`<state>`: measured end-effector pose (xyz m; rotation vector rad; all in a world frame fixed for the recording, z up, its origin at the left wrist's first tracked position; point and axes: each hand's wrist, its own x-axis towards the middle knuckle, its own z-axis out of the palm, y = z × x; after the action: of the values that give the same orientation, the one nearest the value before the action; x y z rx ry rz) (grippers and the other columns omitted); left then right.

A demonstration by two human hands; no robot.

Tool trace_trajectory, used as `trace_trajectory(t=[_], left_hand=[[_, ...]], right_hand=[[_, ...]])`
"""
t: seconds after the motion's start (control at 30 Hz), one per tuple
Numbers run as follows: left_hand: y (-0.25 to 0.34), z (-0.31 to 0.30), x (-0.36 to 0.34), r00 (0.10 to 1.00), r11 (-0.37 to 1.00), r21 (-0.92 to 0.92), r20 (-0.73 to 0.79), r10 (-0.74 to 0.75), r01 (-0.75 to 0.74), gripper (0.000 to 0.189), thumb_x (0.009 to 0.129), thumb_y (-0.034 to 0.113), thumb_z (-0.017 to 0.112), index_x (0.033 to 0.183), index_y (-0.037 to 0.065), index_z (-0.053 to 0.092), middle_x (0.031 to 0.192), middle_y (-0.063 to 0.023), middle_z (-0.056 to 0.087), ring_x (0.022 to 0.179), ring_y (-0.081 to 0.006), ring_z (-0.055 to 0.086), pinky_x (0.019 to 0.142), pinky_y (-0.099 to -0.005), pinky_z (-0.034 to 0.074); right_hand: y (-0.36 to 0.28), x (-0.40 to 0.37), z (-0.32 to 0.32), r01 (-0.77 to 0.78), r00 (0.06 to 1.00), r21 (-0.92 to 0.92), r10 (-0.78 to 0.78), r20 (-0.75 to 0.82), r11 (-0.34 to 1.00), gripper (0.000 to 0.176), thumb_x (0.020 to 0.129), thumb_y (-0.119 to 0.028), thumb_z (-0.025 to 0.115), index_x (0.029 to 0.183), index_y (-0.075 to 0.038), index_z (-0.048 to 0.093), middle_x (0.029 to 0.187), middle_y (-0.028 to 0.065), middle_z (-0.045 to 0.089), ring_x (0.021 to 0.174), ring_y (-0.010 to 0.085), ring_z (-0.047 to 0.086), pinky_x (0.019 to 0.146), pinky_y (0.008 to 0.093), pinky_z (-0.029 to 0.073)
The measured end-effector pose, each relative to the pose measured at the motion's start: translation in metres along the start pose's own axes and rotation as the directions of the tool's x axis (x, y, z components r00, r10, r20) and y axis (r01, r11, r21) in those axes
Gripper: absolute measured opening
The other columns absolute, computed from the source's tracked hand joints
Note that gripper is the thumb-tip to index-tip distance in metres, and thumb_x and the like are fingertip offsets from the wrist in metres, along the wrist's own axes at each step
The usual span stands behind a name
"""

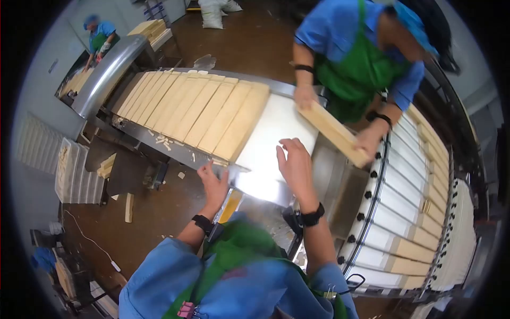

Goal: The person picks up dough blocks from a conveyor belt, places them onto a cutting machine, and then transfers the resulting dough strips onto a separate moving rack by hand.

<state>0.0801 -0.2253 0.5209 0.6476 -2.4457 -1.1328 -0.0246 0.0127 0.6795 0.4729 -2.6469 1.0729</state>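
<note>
My left hand (213,183) is at the near edge of the belt, its fingers apart beside the corner of the last pale slab (243,119) in a row of long slabs. Small broken bits lie by its fingertips. Over the bare white belt (271,141), my right hand (293,162) is raised with fingers spread and nothing in it. Across the belt a co-worker in a blue shirt and green apron (353,80) holds a long pale slab (334,133) by both ends, beyond my right hand and apart from it.
A slatted conveyor (401,212) with pale slabs curves along the right. A metal hood (114,74) spans the belt's far left end. Another person (101,36) stands beyond it. White crates (78,175) stand at left. Crumbs (164,141) litter the near metal edge.
</note>
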Motion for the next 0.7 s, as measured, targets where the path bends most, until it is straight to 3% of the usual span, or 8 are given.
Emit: trace_trajectory(t=[0.07, 0.13, 0.2, 0.37, 0.43, 0.53, 0.63, 0.7], left_hand=[[0.006, 0.015, 0.023, 1.0, 0.999, 0.049, 0.01, 0.019, -0.02, 0.078, 0.09, 0.026, 0.081, 0.151, -0.002, 0.042, 0.141, -0.0298, 0.035, 0.132, -0.0493, 0.041, 0.115, -0.0545, 0.036], [0.018, 0.022, 0.042, 1.0, 0.997, 0.068, 0.016, 0.019, -0.02, 0.081, 0.088, 0.027, 0.082, 0.151, -0.003, 0.042, 0.139, -0.0302, 0.036, 0.13, -0.0497, 0.044, 0.112, -0.0544, 0.039], [0.03, 0.022, 0.059, 0.998, 0.997, 0.078, 0.063, -0.004, -0.001, 0.084, 0.084, 0.026, 0.084, 0.15, -0.003, 0.041, 0.135, -0.0296, 0.039, 0.123, -0.0498, 0.051, 0.105, -0.0527, 0.046], [0.037, 0.022, 0.081, 0.987, 0.998, 0.065, 0.159, -0.024, 0.014, 0.082, 0.084, 0.02, 0.083, 0.151, -0.004, 0.041, 0.134, -0.027, 0.039, 0.113, -0.0476, 0.059, 0.095, -0.0506, 0.054], [0.043, 0.021, 0.086, 0.976, 0.997, 0.056, 0.209, -0.061, 0.05, 0.084, 0.083, 0.02, 0.085, 0.151, -0.004, 0.041, 0.133, -0.0279, 0.04, 0.115, -0.0493, 0.057, 0.097, -0.0509, 0.052], [0.048, 0.022, 0.096, 0.967, 0.993, 0.08, 0.234, -0.102, 0.086, 0.085, 0.082, 0.02, 0.085, 0.151, -0.004, 0.04, 0.133, -0.0263, 0.04, 0.115, -0.0478, 0.058, 0.097, -0.0502, 0.053], [0.058, 0.028, 0.099, 0.961, 0.988, 0.091, 0.236, -0.146, 0.128, 0.086, 0.082, 0.02, 0.086, 0.151, -0.003, 0.04, 0.134, -0.0259, 0.041, 0.117, -0.0473, 0.058, 0.098, -0.0501, 0.053], [0.061, 0.032, 0.097, 0.962, 0.991, 0.089, 0.245, -0.123, 0.104, 0.086, 0.082, 0.019, 0.086, 0.151, -0.003, 0.041, 0.135, -0.0262, 0.041, 0.118, -0.0474, 0.058, 0.099, -0.0502, 0.052]], right_hand=[[0.026, 0.053, 0.043, 0.071, 0.997, -0.047, -0.069, 0.031, 0.996, 0.024, 0.094, -0.01, 0.071, 0.113, 0.004, 0.071, 0.107, 0.0225, 0.069, 0.099, 0.0395, 0.068, 0.089, 0.0466, 0.054], [0.056, 0.105, 0.09, 0.135, 0.99, -0.086, -0.13, 0.055, 0.987, 0.029, 0.094, -0.01, 0.071, 0.118, 0.005, 0.07, 0.111, 0.0244, 0.068, 0.104, 0.0417, 0.066, 0.093, 0.0476, 0.053], [0.08, 0.153, 0.128, 0.106, 0.983, -0.135, -0.084, 0.162, 0.985, 0.045, 0.09, -0.016, 0.076, 0.129, 0.003, 0.066, 0.124, 0.0237, 0.062, 0.123, 0.0429, 0.056, 0.102, 0.0498, 0.05], [0.122, 0.24, 0.204, 0.217, 0.973, -0.255, -0.188, 0.133, 0.942, 0.056, 0.089, -0.023, 0.077, 0.137, 0.001, 0.061, 0.133, 0.0182, 0.058, 0.127, 0.0379, 0.051, 0.107, 0.0523, 0.045], [0.125, 0.256, 0.217, 0.177, 0.957, -0.382, -0.068, 0.282, 0.907, 0.051, 0.092, -0.03, 0.074, 0.132, 0.0, 0.065, 0.133, 0.0183, 0.058, 0.125, 0.0363, 0.051, 0.105, 0.051, 0.045], [0.125, 0.274, 0.231, 0.082, 0.948, -0.459, 0.073, 0.309, 0.884, 0.046, 0.094, -0.038, 0.07, 0.124, -0.003, 0.069, 0.134, 0.0172, 0.058, 0.128, 0.0341, 0.05, 0.104, 0.0507, 0.045], [0.124, 0.275, 0.239, 0.148, 0.968, -0.62, 0.015, 0.25, 0.771, 0.043, 0.095, -0.038, 0.068, 0.12, -0.004, 0.071, 0.127, 0.0189, 0.061, 0.118, 0.035, 0.054, 0.095, 0.0536, 0.045], [0.127, 0.271, 0.25, 0.235, 0.957, -0.572, -0.084, 0.277, 0.786, 0.037, 0.097, -0.04, 0.065, 0.108, -0.007, 0.076, 0.117, 0.0129, 0.068, 0.118, 0.0316, 0.057, 0.1, 0.0523, 0.043]])
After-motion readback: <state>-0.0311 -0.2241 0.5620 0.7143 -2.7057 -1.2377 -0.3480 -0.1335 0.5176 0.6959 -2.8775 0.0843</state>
